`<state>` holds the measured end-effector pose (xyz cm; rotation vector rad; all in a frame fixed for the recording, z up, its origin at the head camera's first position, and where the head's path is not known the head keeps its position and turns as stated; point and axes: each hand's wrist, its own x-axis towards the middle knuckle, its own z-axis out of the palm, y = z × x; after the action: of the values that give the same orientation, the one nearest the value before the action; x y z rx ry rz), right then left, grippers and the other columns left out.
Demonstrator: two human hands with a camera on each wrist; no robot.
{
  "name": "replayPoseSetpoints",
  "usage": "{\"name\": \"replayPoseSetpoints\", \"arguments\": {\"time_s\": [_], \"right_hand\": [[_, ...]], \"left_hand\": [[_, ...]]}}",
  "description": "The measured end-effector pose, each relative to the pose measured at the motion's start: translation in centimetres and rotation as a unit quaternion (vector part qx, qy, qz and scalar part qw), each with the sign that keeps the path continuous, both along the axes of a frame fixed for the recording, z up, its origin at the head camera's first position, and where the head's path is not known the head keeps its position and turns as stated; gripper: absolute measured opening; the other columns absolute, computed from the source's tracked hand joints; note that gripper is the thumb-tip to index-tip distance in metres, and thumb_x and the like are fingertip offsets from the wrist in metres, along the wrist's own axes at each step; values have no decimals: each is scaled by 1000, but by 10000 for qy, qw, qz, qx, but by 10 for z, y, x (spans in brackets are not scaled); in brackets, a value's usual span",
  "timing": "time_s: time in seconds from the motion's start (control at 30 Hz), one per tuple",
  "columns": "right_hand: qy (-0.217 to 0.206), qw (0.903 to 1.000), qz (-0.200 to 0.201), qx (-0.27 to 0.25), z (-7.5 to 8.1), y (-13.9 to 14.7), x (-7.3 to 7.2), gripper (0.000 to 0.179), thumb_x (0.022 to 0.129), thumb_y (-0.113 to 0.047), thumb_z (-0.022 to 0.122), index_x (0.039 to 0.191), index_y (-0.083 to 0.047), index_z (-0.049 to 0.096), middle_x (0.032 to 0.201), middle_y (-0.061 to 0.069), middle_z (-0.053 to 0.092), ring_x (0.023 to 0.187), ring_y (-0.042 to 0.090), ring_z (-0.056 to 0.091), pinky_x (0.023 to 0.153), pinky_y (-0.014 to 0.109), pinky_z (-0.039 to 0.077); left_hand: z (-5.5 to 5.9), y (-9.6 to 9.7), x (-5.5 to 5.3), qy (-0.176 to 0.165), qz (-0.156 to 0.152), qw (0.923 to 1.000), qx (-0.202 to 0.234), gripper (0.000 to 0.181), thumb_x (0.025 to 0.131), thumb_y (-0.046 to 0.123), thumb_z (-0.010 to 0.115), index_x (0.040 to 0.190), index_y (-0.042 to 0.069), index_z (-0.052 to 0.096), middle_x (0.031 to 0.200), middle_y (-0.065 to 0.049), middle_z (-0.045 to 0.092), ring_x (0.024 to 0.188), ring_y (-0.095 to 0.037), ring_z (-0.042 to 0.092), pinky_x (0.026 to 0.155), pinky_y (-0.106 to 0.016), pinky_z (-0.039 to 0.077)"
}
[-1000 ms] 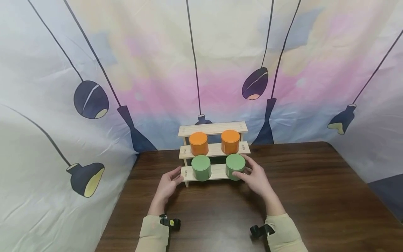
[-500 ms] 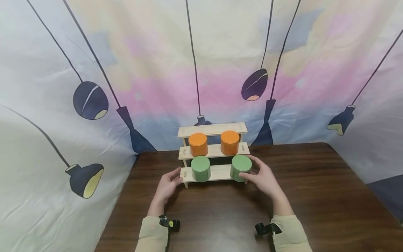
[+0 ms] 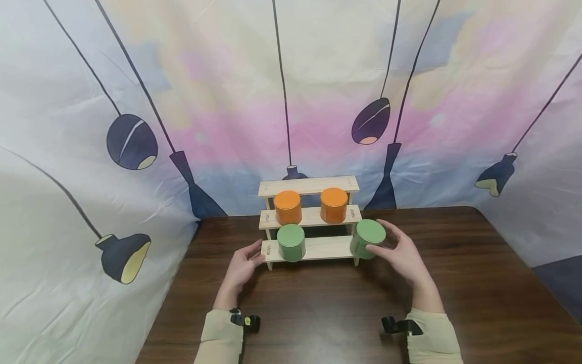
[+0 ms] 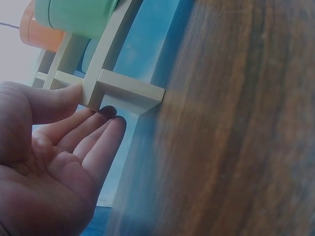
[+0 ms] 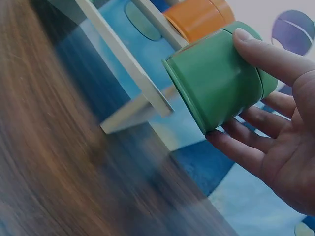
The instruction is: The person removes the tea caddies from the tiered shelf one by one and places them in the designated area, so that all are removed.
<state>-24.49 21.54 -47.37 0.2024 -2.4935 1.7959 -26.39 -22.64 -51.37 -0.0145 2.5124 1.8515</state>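
Note:
My right hand [image 3: 402, 255] grips a green tin [image 3: 369, 237] between thumb and fingers. In the right wrist view this tin [image 5: 216, 78] is tilted and raised off the right end of the lowest tread. At the stand's left end, my left hand [image 3: 241, 270] pinches the end of the lowest tread, thumb on one side and fingertips on the other, as the left wrist view shows. The three-step wooden stand [image 3: 325, 247] carries another green tin [image 3: 291, 243] on the left of its lowest tread. Two orange tins, a left one [image 3: 288, 208] and a right one [image 3: 334, 206], sit on the middle tread.
The stand is on a dark brown wooden table [image 3: 313, 313], near its back edge. Behind hangs a cloth backdrop [image 3: 227, 126] printed with lamps. Nothing sits on the stand's top tread [image 3: 309, 186].
The right hand has carried its green tin rightward along the lowest tread and lifted it past the tread's end. The left hand keeps its place on the stand.

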Motion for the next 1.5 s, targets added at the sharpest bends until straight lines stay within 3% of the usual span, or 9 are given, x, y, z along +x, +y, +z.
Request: {"name": "replayPoseSetpoints", "arguments": {"time_s": [0.23, 0.4, 0.53, 0.63, 0.97, 1.07, 1.3, 1.5], "right_hand": [[60, 9997, -244, -9, 0, 20, 7, 90, 93, -28, 88, 166, -9, 39, 159, 19, 51, 139, 39, 54, 89, 17, 53], [132, 9987, -321, 361, 6, 23, 11, 87, 90, -31, 90, 161, -8, 44, 154, 18, 55, 135, 37, 56, 91, 28, 53], [41, 9990, 21, 442, 5, 24, 14, 86, 86, -29, 94, 155, -7, 47, 149, 19, 58, 131, 37, 61, 94, 36, 56], [-134, 9986, 446, 237, 2, 27, 18, 84, 86, -22, 94, 153, -6, 47, 146, 23, 58, 123, 36, 68, 92, 33, 60], [-164, 9870, 1564, 343, -13, 47, 25, 85, 85, -17, 94, 157, -5, 50, 147, 22, 58, 122, 12, 65, 88, 32, 63], [-181, 9845, 1687, 442, -18, 52, 25, 84, 82, -17, 96, 153, -5, 53, 143, 19, 61, 121, 10, 64, 88, 33, 63], [-144, 9823, 1619, 932, -21, 58, 21, 81, 81, -23, 97, 150, -11, 58, 138, 10, 65, 125, 17, 60, 92, 28, 57], [-123, 9785, 1699, 1164, -21, 59, 19, 81, 81, -26, 97, 150, -10, 57, 138, 9, 65, 129, 28, 57, 94, 31, 54]], "left_hand": [[-1, 1, -1, 6, -31, 9999, -102, 56, 103, 0, 65, 157, 0, 52, 160, -21, 50, 144, -37, 53, 115, -48, 46], [0, 1, -2, -33, -5, 10000, -77, 57, 102, -1, 65, 157, -1, 51, 160, -21, 50, 144, -37, 53, 114, -47, 47], [2, 2, -3, -39, 20, 10000, -62, 56, 102, 0, 66, 157, -1, 52, 160, -21, 51, 144, -37, 53, 114, -47, 47], [3, 2, -4, -7, -5, 10000, -94, 56, 102, 1, 66, 157, -1, 52, 160, -21, 51, 144, -37, 54, 115, -48, 47], [3, 0, -2, -6, -15, 9999, -125, 56, 103, 0, 65, 157, -2, 51, 159, -21, 51, 143, -38, 54, 114, -48, 47], [5, -1, -1, 25, -47, 9999, -141, 56, 103, 1, 65, 157, -2, 51, 159, -22, 50, 143, -39, 53, 114, -49, 47], [4, -3, -1, 12, -114, 9999, 59, 57, 103, 0, 65, 158, -2, 50, 160, -22, 50, 144, -38, 52, 115, -48, 47], [4, -1, -1, 34, -141, 9999, 50, 57, 103, 0, 65, 158, -3, 49, 160, -22, 50, 144, -37, 53, 114, -47, 47]]}}
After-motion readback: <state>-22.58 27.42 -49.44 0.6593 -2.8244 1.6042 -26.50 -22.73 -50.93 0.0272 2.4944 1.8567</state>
